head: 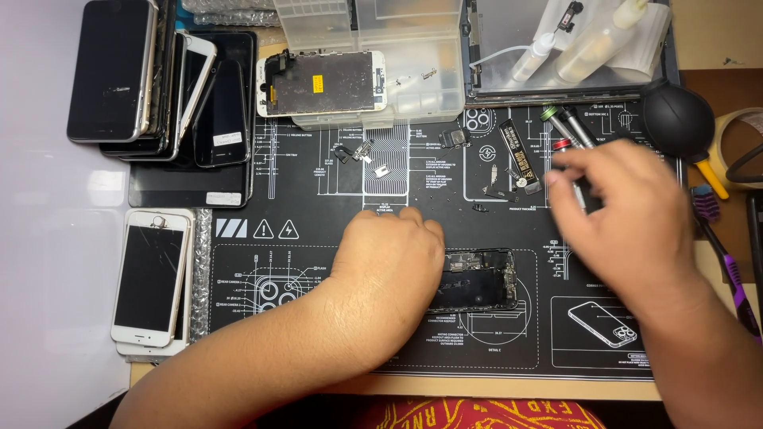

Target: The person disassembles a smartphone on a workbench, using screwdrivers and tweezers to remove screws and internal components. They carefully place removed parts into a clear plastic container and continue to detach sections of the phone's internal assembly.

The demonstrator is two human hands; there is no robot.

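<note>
L hand [395, 254] closed, pinning opened phone [477, 280] on black mat [318, 191]; R hand [616, 208] curled on screwdrivers [574, 131], grip unclear.

This is a phone repair workbench: a black diagram-printed repair mat [318, 199] covers the tabletop [48, 238], with stacked phones [151, 79], an opened phone [477, 280], a detached screen [322, 83], screwdrivers [568, 127] and a dust blower [678, 121].

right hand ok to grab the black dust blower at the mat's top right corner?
Probably yes. The right hand sits just below and left of the black dust blower, with only the screwdrivers lying left of that path. The hand is blurred, so whether it already holds something is unclear.
</note>
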